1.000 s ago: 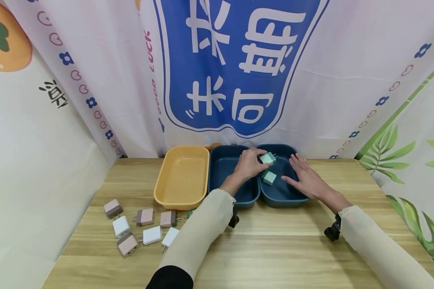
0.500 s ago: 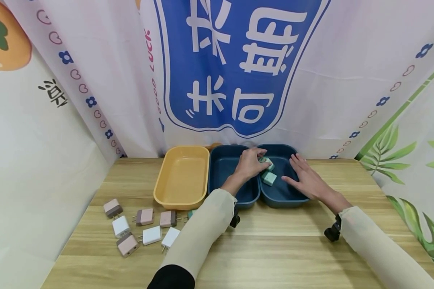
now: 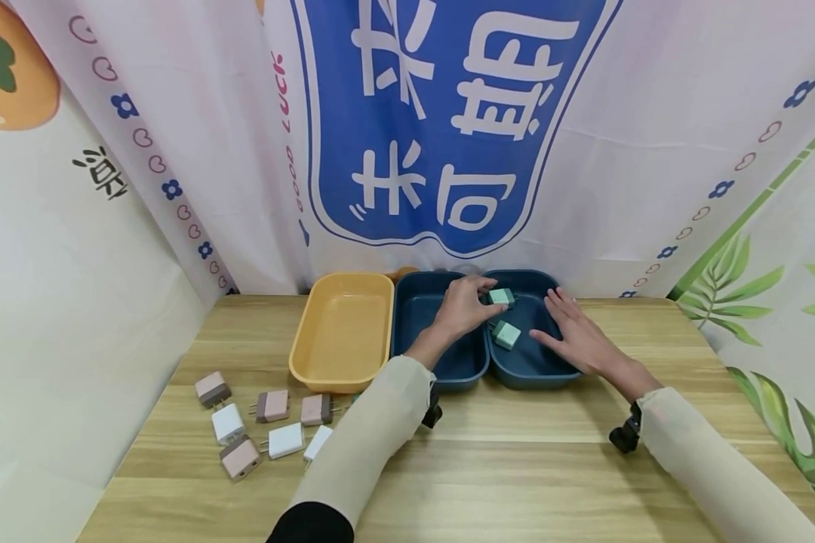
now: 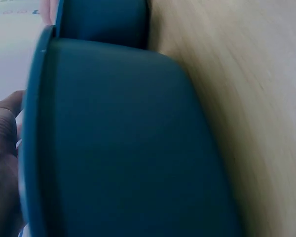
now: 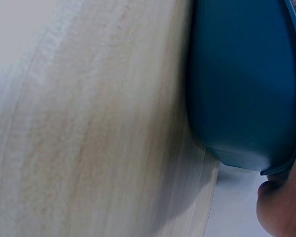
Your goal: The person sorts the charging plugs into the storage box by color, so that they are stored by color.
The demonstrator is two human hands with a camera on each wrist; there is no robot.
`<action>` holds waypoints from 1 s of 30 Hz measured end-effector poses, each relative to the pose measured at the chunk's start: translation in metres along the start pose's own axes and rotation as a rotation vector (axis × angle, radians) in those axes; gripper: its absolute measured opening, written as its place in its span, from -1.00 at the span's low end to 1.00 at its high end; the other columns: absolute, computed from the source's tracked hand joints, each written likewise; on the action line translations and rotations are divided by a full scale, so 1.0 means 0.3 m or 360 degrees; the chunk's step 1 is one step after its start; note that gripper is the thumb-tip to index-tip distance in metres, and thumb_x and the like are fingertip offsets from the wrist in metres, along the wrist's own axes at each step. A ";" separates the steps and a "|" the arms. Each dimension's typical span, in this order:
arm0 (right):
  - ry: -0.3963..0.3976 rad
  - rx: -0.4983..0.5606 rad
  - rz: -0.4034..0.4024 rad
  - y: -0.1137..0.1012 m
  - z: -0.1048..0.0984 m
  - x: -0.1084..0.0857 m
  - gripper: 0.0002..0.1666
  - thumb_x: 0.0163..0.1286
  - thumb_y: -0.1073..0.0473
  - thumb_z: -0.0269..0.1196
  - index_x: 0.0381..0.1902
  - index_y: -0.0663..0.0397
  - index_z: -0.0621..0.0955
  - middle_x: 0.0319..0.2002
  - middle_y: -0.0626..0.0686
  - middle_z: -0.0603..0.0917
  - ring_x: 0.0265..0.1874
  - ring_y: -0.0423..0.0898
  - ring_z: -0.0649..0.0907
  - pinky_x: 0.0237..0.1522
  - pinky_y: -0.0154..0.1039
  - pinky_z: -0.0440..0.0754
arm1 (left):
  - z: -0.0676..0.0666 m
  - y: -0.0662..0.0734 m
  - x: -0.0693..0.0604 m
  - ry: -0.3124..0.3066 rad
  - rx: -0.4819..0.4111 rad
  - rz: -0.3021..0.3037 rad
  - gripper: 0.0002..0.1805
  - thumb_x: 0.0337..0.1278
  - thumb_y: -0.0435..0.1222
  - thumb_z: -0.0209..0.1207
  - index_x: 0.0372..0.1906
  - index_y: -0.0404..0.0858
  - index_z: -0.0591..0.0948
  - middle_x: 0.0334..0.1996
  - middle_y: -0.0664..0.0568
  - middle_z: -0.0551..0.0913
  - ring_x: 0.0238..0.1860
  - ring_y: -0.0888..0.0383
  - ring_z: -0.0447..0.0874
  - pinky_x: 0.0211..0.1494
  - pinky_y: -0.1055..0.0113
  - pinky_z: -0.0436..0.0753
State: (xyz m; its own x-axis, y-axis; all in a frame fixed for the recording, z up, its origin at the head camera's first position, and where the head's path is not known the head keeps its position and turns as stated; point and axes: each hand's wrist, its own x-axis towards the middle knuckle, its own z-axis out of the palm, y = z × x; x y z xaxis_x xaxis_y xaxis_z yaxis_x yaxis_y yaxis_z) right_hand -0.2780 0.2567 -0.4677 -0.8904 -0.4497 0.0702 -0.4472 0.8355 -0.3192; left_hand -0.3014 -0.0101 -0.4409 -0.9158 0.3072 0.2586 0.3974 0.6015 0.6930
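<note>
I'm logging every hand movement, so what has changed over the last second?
The left hand eased slightly left, and the upper green plug turned at its fingertips; whether it's fully let go, I can't tell. The right hand stayed at the right blue tray, and the lower green plug and yellow tray look as before.
</note>
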 end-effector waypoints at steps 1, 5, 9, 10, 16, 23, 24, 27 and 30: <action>-0.0006 -0.0005 0.0003 0.001 0.001 -0.001 0.08 0.61 -0.32 0.12 0.61 0.47 0.14 0.66 0.42 0.01 0.68 0.32 -0.07 0.63 0.33 -0.03 | -0.005 0.003 -0.003 -0.0003 -0.0002 0.0003 -0.45 0.25 -0.12 0.50 0.28 -0.25 0.70 0.17 -0.07 0.72 0.17 -0.01 0.74 0.20 0.27 0.72; -0.0022 -0.0015 0.0018 0.007 0.001 -0.004 0.08 0.62 -0.33 0.10 0.62 0.47 0.12 0.67 0.41 -0.01 0.68 0.31 -0.09 0.63 0.33 -0.05 | -0.025 0.015 -0.011 -0.0023 -0.0027 0.0008 -0.46 0.26 -0.13 0.49 0.27 -0.25 0.70 0.18 -0.07 0.73 0.18 -0.01 0.74 0.23 0.26 0.72; -0.0034 -0.0019 0.0027 0.012 0.003 -0.004 0.10 0.62 -0.35 0.09 0.62 0.47 0.11 0.67 0.41 -0.02 0.68 0.31 -0.09 0.62 0.35 -0.03 | -0.045 0.024 -0.022 -0.0046 -0.0064 0.0044 -0.46 0.27 -0.14 0.49 0.27 -0.27 0.70 0.19 -0.11 0.74 0.20 -0.06 0.74 0.24 0.21 0.72; -0.0038 -0.0021 0.0031 0.014 0.004 -0.003 0.10 0.62 -0.36 0.08 0.62 0.46 0.11 0.67 0.41 -0.02 0.68 0.31 -0.09 0.62 0.36 -0.03 | -0.050 0.026 -0.025 -0.0053 -0.0070 0.0053 -0.46 0.27 -0.14 0.48 0.27 -0.27 0.70 0.19 -0.13 0.73 0.20 -0.06 0.73 0.24 0.20 0.72; -0.0041 -0.0019 0.0042 0.014 0.002 -0.002 0.11 0.61 -0.37 0.08 0.63 0.45 0.11 0.68 0.40 -0.01 0.68 0.31 -0.09 0.61 0.37 -0.03 | -0.084 0.036 -0.051 -0.0079 -0.0061 0.0102 -0.45 0.26 -0.14 0.50 0.28 -0.27 0.70 0.17 -0.13 0.74 0.18 -0.03 0.74 0.22 0.26 0.72; -0.0051 -0.0013 0.0032 0.014 -0.005 0.003 0.12 0.61 -0.37 0.08 0.63 0.46 0.10 0.68 0.40 -0.03 0.68 0.30 -0.11 0.62 0.35 -0.05 | -0.132 0.062 -0.083 -0.0090 0.0008 0.0153 -0.44 0.24 -0.11 0.51 0.27 -0.25 0.70 0.12 -0.05 0.75 0.15 0.01 0.74 0.23 0.28 0.71; -0.0049 -0.0016 0.0030 0.015 -0.004 0.004 0.12 0.61 -0.38 0.08 0.63 0.46 0.10 0.68 0.40 -0.03 0.69 0.29 -0.11 0.63 0.34 -0.05 | -0.138 0.065 -0.088 -0.0093 0.0016 0.0166 -0.44 0.23 -0.11 0.51 0.27 -0.26 0.70 0.12 -0.05 0.75 0.14 0.02 0.74 0.23 0.28 0.71; -0.0051 -0.0026 0.0029 0.015 -0.002 0.005 0.12 0.61 -0.38 0.08 0.63 0.46 0.10 0.68 0.40 -0.03 0.68 0.30 -0.11 0.62 0.36 -0.04 | -0.157 0.071 -0.103 -0.0101 0.0049 0.0201 -0.44 0.24 -0.12 0.51 0.27 -0.25 0.70 0.12 -0.04 0.75 0.12 0.07 0.74 0.22 0.27 0.71; -0.0048 -0.0031 0.0022 0.014 0.003 0.004 0.13 0.60 -0.39 0.08 0.63 0.46 0.11 0.67 0.41 -0.02 0.68 0.31 -0.10 0.61 0.37 -0.03 | -0.175 0.071 -0.123 -0.0101 0.0074 0.0219 -0.45 0.23 -0.12 0.51 0.26 -0.26 0.71 0.10 -0.04 0.75 0.10 0.08 0.73 0.22 0.27 0.71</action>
State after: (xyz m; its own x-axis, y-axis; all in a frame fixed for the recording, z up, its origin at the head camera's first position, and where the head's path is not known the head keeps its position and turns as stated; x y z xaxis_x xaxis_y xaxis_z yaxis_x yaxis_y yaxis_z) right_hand -0.2809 0.2594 -0.4699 -0.8936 -0.4473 0.0376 -0.4369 0.8474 -0.3017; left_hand -0.2622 -0.0473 -0.4002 -0.8476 0.4341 0.3052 0.5226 0.5834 0.6217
